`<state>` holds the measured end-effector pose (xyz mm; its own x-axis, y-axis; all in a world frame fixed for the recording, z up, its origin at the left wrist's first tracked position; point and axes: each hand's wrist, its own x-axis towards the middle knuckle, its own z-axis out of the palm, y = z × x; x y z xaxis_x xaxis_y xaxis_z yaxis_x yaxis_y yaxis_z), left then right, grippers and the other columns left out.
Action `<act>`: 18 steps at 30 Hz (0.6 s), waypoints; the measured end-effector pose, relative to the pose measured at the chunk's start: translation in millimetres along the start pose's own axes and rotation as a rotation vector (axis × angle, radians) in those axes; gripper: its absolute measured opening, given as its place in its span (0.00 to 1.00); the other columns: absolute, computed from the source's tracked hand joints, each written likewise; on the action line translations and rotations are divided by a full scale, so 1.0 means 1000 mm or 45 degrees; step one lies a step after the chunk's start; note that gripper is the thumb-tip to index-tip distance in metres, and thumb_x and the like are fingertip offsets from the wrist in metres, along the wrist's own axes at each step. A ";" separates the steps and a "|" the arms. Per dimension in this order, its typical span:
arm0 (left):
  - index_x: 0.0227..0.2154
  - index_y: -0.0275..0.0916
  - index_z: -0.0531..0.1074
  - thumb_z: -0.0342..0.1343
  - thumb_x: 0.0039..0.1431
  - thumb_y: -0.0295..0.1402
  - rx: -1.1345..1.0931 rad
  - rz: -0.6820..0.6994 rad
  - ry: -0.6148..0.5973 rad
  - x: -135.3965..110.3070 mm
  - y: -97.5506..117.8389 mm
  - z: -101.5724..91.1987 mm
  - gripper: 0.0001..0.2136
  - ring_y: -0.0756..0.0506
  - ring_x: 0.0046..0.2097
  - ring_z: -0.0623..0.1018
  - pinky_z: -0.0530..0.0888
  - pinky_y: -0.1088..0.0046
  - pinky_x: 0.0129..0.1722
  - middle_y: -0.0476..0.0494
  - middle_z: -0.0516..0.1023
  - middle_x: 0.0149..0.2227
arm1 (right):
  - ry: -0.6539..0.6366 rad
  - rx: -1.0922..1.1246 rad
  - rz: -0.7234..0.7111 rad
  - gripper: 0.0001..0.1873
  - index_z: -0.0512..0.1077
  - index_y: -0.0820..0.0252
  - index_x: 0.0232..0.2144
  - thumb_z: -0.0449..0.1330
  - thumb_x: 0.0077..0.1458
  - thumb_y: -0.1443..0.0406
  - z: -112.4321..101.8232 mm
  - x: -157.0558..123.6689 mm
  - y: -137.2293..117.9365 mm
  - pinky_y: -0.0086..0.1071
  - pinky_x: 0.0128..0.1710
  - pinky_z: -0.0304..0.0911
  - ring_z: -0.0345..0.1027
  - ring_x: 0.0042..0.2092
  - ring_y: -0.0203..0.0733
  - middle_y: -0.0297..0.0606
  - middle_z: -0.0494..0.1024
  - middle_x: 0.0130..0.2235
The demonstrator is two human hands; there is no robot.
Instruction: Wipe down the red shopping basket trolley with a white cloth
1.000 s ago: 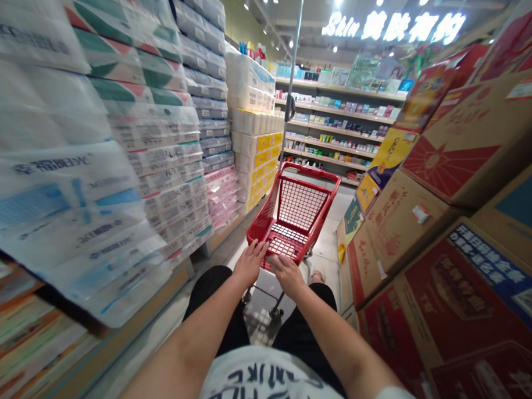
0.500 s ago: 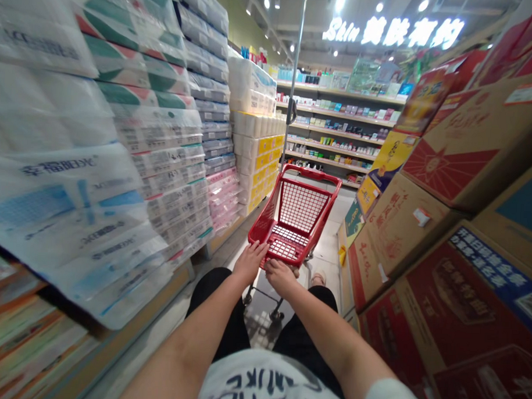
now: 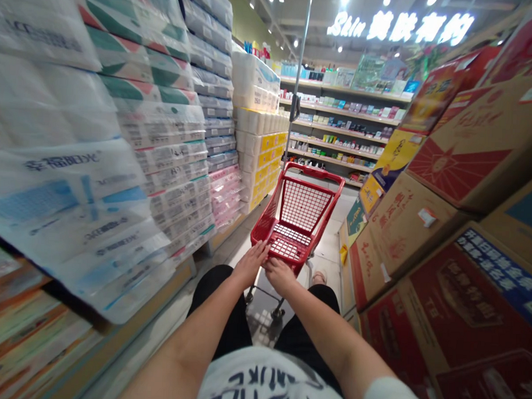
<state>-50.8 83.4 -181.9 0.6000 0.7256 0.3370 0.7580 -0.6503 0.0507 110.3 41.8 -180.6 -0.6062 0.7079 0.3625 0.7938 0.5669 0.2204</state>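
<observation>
A: Looking down from the head view, where is the cart (image 3: 293, 242)?

B: Right in front of me, on the pale floor (image 3: 327, 257), its near rim (image 3: 296, 262) just ahead of my knees. It is red, with mesh walls, and I look straight down into it. A dark wheel (image 3: 278, 311) shows beneath, between my legs.

A: And your hands?

B: Both are on that rim, side by side. My left hand (image 3: 250, 265) lies over its left part, back upward, fingers close together and pointing forward. My right hand (image 3: 281, 275) is just beside it, fingers bent toward the left one. The undersides are hidden, so I cannot tell whether either one grips.

A: What stands on your left?

B: Tall stacks: white packs (image 3: 69, 204) nearest me, then green-and-white packs (image 3: 127, 55), grey packs (image 3: 214, 111), pink packs (image 3: 225, 192) low down, and yellow-marked packs (image 3: 267, 156) farther along.

A: On your right?

B: Brown and red boxes (image 3: 477, 146), piled higher than the cart.

A: Beyond the cart?

B: Shelves (image 3: 344, 143) lined with small goods, a thin upright pole (image 3: 300, 67) and, above, a lit sign (image 3: 400, 26).

A: And you?

B: White shirt (image 3: 260, 377) with dark lettering, black trousers (image 3: 212, 293). A pale shoe (image 3: 319, 277) shows to the right of the cart.
</observation>
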 end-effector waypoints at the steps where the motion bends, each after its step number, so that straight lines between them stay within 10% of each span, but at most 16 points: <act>1: 0.64 0.38 0.49 0.41 0.51 0.17 -0.020 0.006 -0.004 0.000 -0.001 -0.001 0.35 0.45 0.68 0.47 0.55 0.60 0.64 0.42 0.49 0.67 | -0.014 0.005 -0.013 0.10 0.75 0.62 0.36 0.52 0.60 0.68 0.001 0.000 -0.001 0.37 0.46 0.63 0.61 0.46 0.45 0.44 0.73 0.41; 18: 0.64 0.40 0.50 0.41 0.52 0.17 -0.007 -0.001 -0.061 -0.010 0.012 -0.022 0.34 0.43 0.68 0.43 0.54 0.59 0.64 0.46 0.49 0.67 | -0.081 0.033 -0.002 0.10 0.74 0.61 0.37 0.52 0.61 0.68 0.006 -0.028 0.002 0.35 0.45 0.62 0.62 0.47 0.43 0.42 0.74 0.41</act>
<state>-53.0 63.0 -164.3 0.6110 0.7361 0.2913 0.7571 -0.6508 0.0566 128.2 25.8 -195.7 -0.6100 0.7318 0.3040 0.7918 0.5781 0.1973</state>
